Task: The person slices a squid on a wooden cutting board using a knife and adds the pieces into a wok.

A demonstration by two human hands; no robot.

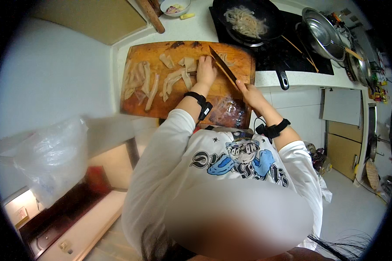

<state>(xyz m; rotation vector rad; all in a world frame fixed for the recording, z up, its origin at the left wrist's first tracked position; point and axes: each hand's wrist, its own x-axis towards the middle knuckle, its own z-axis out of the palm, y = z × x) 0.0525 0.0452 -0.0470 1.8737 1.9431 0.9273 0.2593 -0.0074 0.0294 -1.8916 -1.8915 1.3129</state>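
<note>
My right hand grips a kitchen knife, its long dark blade slanting across the right part of a wooden cutting board. Close to the blade's left side, my left hand has its fingers curled down on a pale, soft strip of food; the fingertips partly hide it. Thin cut slices lie just beyond the blade. Farther left on the board are a folded pale piece, a narrow strip and a small flat piece. What the food is, I cannot tell exactly.
A black wok holding pale strips sits on the cooktop, its handle past the counter edge. Chopsticks and a metal strainer are right. A bowl stands behind; clear plastic lies on the board.
</note>
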